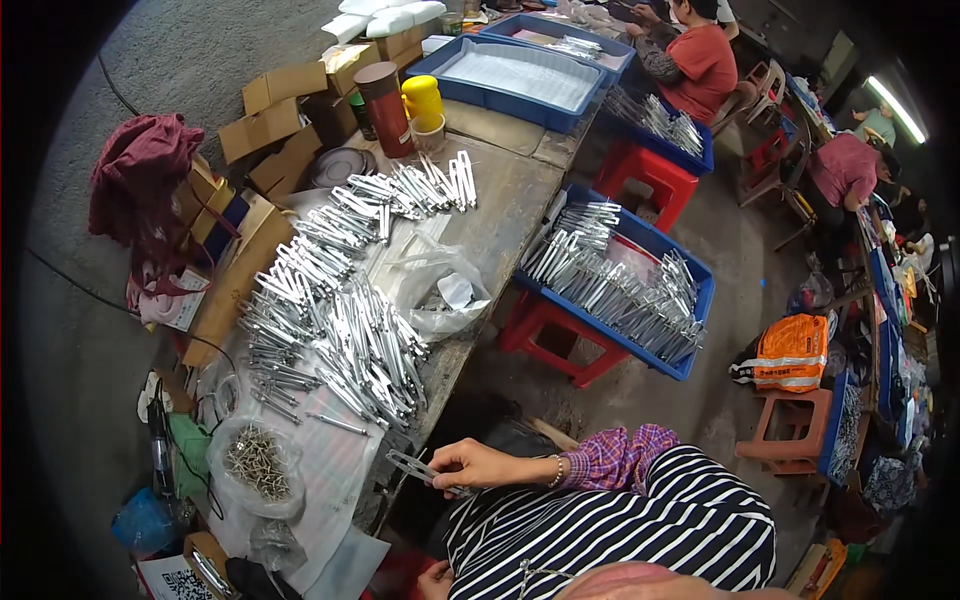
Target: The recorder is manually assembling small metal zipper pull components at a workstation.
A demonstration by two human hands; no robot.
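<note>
My right hand (463,466), with a beaded bracelet at the wrist, pinches a long silver slotted metal piece (408,464) just off the table's near edge. Its slotted end points toward the table. My left hand (436,580) shows only in part at the lower edge, beside the striped clothing, and its fingers are mostly hidden. Close to the right hand, a large heap of similar silver metal pieces (370,345) covers the worktable (510,190). One single piece (337,424) lies apart at the heap's near end. A clear bag of small brass-coloured screw-like parts (258,462) sits farther left.
Blue trays of metal pieces (620,290) rest on red stools (560,345) right of the table. A clear plastic bag (440,290) lies by the heap. Cardboard boxes (265,125), a brown cup (383,105) and a yellow bottle (423,98) stand behind. Other people (700,65) sit farther off.
</note>
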